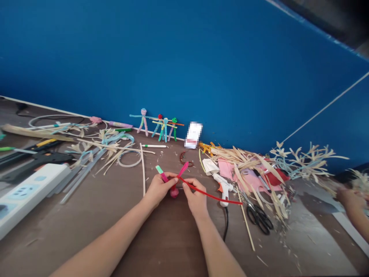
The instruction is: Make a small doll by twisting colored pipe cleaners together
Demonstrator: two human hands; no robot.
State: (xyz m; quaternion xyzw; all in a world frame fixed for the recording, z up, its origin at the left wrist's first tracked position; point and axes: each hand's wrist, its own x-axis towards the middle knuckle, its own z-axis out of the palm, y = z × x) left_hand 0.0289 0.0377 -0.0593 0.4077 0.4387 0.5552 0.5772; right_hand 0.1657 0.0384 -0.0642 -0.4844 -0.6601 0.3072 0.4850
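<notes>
My left hand [157,188] pinches a small pipe-cleaner doll [174,192]. The doll is magenta, with a mint-green end sticking out above the fingers, pink loops pointing up and a round pinkish-red ball hanging below. Between its thumb and fingers, my right hand [197,198] grips a red pipe cleaner [217,197]. One end of that pipe cleaner meets the doll at the left fingertips, and the long tail runs off to the right. Whether it is wound around the doll there, I cannot tell. Both hands are closed, just above the brown table [170,238].
Several finished pipe-cleaner dolls [165,129] lean on the blue wall. To the right lie a white glue gun [225,188], black-handled scissors [259,218] and dried husk strips [230,157]. A white power strip [31,196] lies left. Another person's hand [351,200] appears far right.
</notes>
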